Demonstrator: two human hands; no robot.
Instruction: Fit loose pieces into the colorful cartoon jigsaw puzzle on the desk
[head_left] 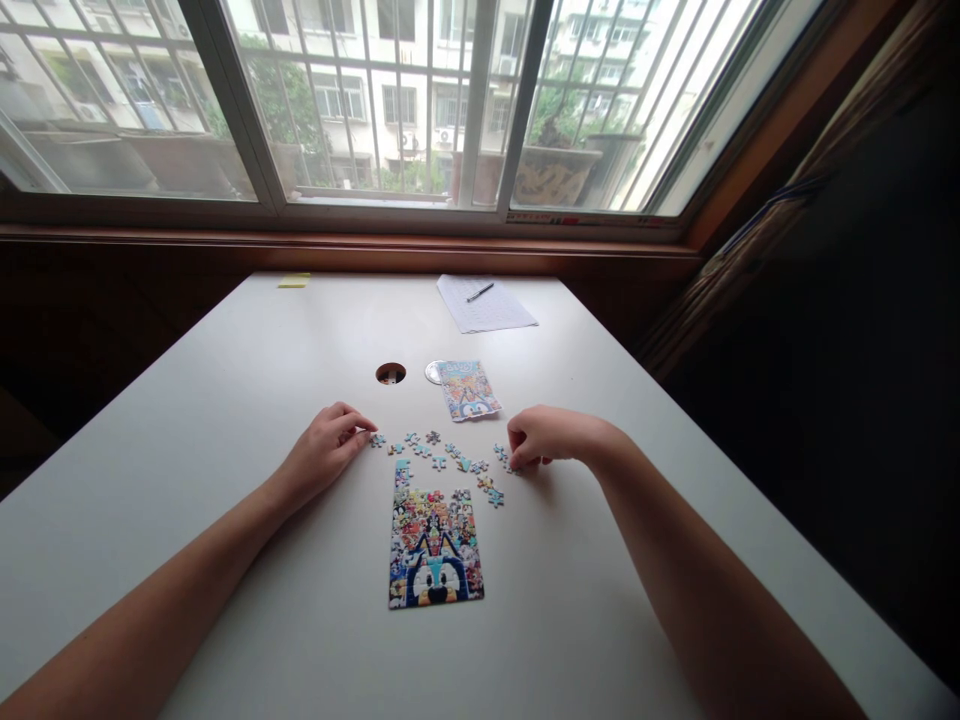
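Note:
A partly assembled jigsaw puzzle [437,550] lies flat on the white table, with a blue-and-white cartoon dog face at its near end. Its far edge is uneven, and a short column of pieces juts up at the left. Loose puzzle pieces [439,462] are scattered in an arc beyond it. My left hand [328,445] rests on the table left of them, index finger stretched out with its tip beside a loose piece [378,441]. At the arc's right end, my right hand [547,437] is closed in a pinch on a puzzle piece [513,470], largely hidden by the fingers.
Beyond the pieces lies a picture card [469,390], partly over a round silvery disc [433,372]. A round hole [390,374] pierces the table. Farther back are paper sheets [491,312] with a pen [480,292] and a yellow strip [294,281], below a barred window.

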